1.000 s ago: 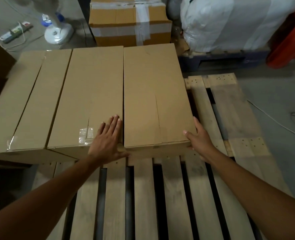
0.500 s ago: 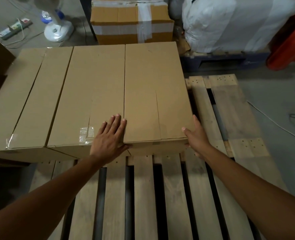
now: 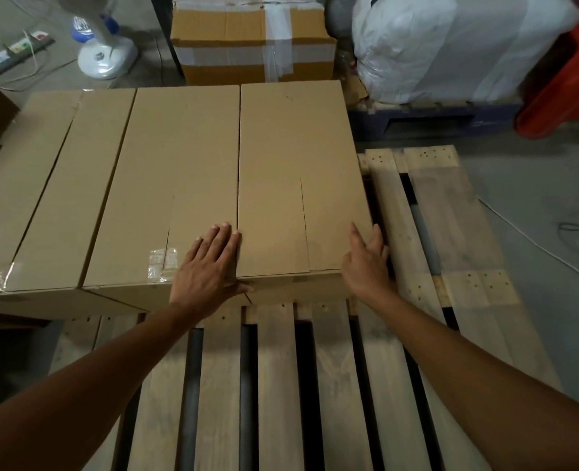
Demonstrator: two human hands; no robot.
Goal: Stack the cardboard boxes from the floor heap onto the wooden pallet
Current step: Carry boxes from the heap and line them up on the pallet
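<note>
Three plain brown cardboard boxes lie side by side on the far half of the wooden pallet [image 3: 318,375]. The right box [image 3: 298,171] sits flush against the middle box [image 3: 179,185]; the left box [image 3: 36,185] overhangs the pallet's left side. My left hand [image 3: 210,266] lies flat with straight fingers over the seam between the middle and right boxes, thumb on the front face. My right hand [image 3: 366,263] presses flat against the near right corner of the right box, fingers straight along its side.
Bare pallet slats with dark gaps run toward me and to the right. Behind the boxes stand a taped carton [image 3: 254,39], a white wrapped bundle [image 3: 451,45] on a dark pallet, and a fan base [image 3: 106,59]. A power strip [image 3: 16,52] and a cable [image 3: 536,239] lie on the floor.
The right box has slid away from me until its front lines up with the middle box. Both hands followed it forward and stayed flat against it.
</note>
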